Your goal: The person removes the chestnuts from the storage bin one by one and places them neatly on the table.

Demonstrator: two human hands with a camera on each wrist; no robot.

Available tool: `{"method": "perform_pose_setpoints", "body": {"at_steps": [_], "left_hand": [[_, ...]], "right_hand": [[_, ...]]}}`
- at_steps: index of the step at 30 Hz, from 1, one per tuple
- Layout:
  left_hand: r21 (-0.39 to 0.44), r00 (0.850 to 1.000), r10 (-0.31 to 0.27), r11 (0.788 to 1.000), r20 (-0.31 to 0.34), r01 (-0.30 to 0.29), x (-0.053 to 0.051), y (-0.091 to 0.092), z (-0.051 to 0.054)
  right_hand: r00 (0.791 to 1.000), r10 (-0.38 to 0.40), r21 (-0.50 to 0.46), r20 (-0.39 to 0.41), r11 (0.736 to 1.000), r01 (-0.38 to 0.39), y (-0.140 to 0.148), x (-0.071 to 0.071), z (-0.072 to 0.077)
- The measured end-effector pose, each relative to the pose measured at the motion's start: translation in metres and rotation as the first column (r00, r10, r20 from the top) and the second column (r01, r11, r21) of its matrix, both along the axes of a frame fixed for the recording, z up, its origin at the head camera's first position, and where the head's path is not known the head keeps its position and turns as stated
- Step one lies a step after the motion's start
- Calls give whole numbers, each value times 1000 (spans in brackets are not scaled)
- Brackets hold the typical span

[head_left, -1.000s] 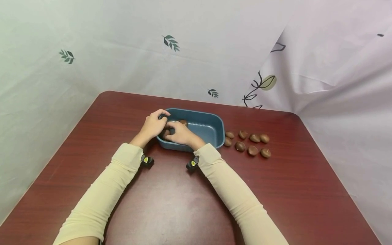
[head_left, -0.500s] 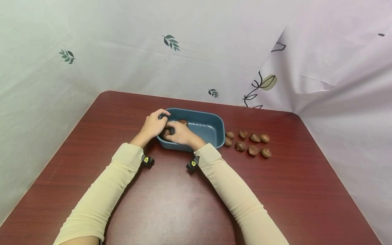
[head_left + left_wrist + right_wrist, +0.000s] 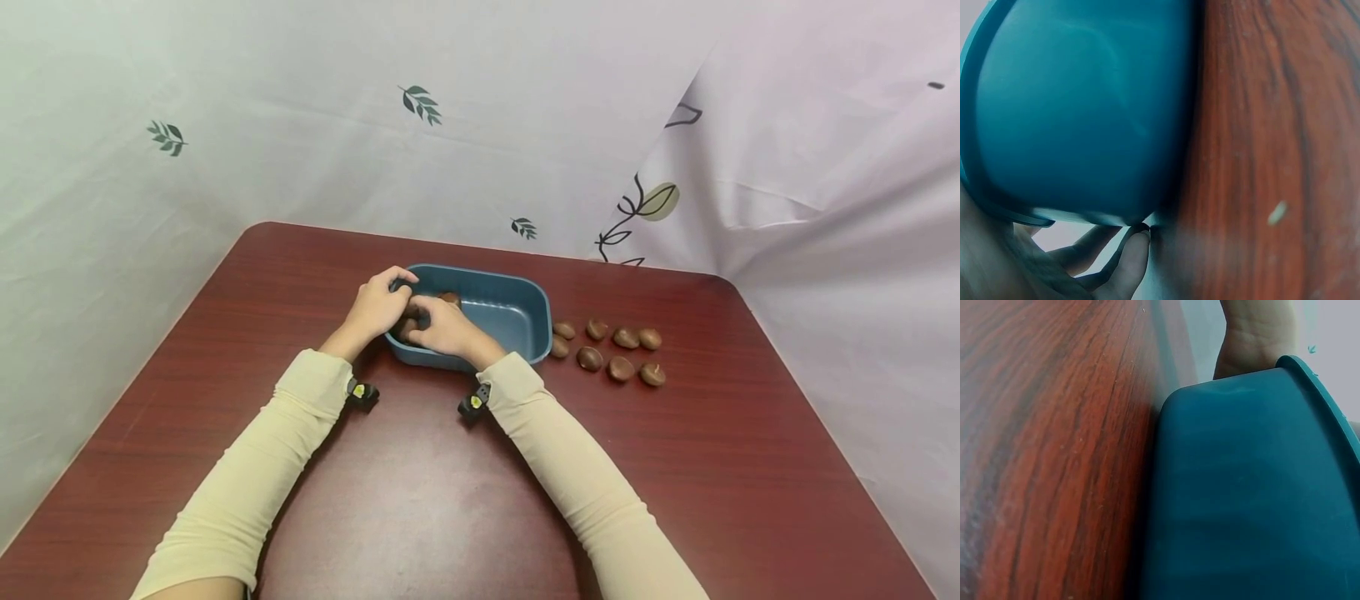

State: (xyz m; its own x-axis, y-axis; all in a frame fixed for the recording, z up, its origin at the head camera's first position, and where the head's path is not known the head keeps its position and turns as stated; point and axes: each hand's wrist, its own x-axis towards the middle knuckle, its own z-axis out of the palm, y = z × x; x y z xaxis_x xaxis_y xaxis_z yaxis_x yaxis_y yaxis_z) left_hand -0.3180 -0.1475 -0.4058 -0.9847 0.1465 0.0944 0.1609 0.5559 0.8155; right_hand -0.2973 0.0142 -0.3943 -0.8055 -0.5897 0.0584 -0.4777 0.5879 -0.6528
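Note:
In the head view, a blue rectangular tub [image 3: 495,283] stands near the middle of the table. My left hand [image 3: 375,307] holds its left end, thumb and forefinger over the rim. In the left wrist view, curled fingers [image 3: 1130,265] lie outside the tub wall. My right hand [image 3: 448,329] reaches in over the front rim, its curled thumb and forefinger around a rounded brown chestnut-like piece [image 3: 408,327]; the hands partly hide it. Another brown piece [image 3: 449,297] shows behind the right hand inside the tub. The right wrist view mostly shows the tub's outer wall [image 3: 1254,487].
Several rounded brown pieces [image 3: 620,368] lie in two rough rows on the dark red wooden table [image 3: 420,483], right of the tub. The nearest ones sit close by its right wall. A pale patterned cloth [image 3: 315,125] hangs behind the table and along its sides.

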Motion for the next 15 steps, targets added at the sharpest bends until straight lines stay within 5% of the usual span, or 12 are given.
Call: {"method": "perform_pose_setpoints", "body": {"at_steps": [15], "left_hand": [[0, 1000, 6, 1000, 5, -6, 1, 1, 0]], "right_hand": [[1000, -12, 2, -9, 1000, 12, 0, 3, 1]]}}
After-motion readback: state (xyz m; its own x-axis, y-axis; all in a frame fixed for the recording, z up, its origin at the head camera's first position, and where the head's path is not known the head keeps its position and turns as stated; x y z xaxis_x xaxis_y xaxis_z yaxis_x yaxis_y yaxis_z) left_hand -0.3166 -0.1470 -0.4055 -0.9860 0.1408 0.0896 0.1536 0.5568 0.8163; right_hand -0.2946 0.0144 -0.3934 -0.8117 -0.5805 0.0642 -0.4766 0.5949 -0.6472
